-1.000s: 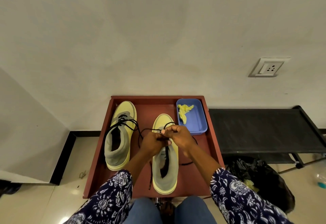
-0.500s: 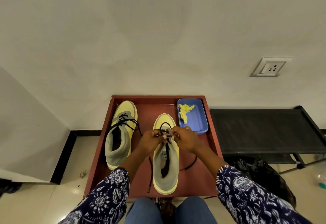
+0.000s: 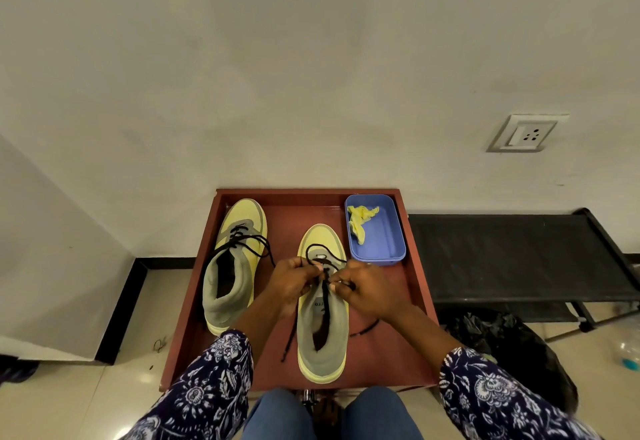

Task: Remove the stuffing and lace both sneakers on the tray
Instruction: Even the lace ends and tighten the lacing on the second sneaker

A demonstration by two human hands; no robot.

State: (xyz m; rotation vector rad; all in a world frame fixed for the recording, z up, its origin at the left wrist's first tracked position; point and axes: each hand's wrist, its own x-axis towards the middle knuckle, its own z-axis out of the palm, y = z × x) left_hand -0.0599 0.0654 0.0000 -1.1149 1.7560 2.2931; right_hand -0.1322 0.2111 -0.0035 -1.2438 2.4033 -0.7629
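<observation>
On the red tray point(image 3: 414, 287), far L, the left sneaker point(image 3: 235, 266) lies laced w/ a black lace, toe toward the wall. Mid-tray, the right sneaker point(image 3: 323, 315) points the same way; the left hand point(image 3: 294, 282) & right hand point(image 3: 367, 289) meet over its tongue, each grip pinching the black lace point(image 3: 323, 254), which loops above the toe area, loose ends trailing both sides. Far R corner: blue tub point(image 3: 388, 231) holding the yellow stuffing point(image 3: 358, 223).
</observation>
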